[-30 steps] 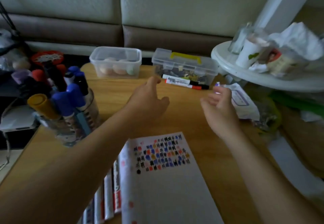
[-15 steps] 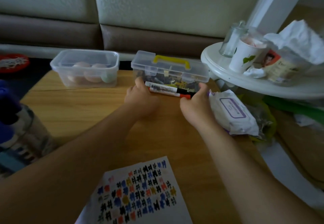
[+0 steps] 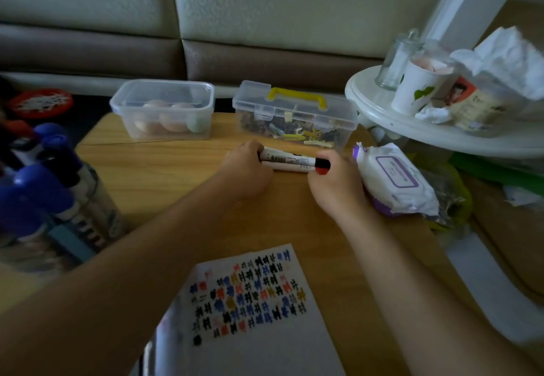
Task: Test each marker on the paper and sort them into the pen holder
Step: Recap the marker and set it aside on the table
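Note:
Two white-barrelled markers [image 3: 287,162] lie side by side on the wooden table [image 3: 176,169], just in front of the clear box with the yellow handle. My left hand [image 3: 247,169] grips their left ends. My right hand [image 3: 335,184] grips their right ends, where a red cap [image 3: 322,166] and a dark cap show between the fingers. The white paper [image 3: 265,343], covered in several small coloured test marks, lies near me at the table's front. The clear pen holder [image 3: 88,216] stands at the left, full of blue-capped and dark-capped markers [image 3: 38,187].
A clear tub [image 3: 163,108] with pale rounded things and a clear box with a yellow handle [image 3: 294,116] stand along the far edge. A wipes pack [image 3: 394,181] lies by my right hand. A white round side table [image 3: 412,131] carries a cup and clutter.
Both hands reached forward from above the paper to the two markers by the clear box and took hold of their ends. The view swung to the right, so the pen holder slid left.

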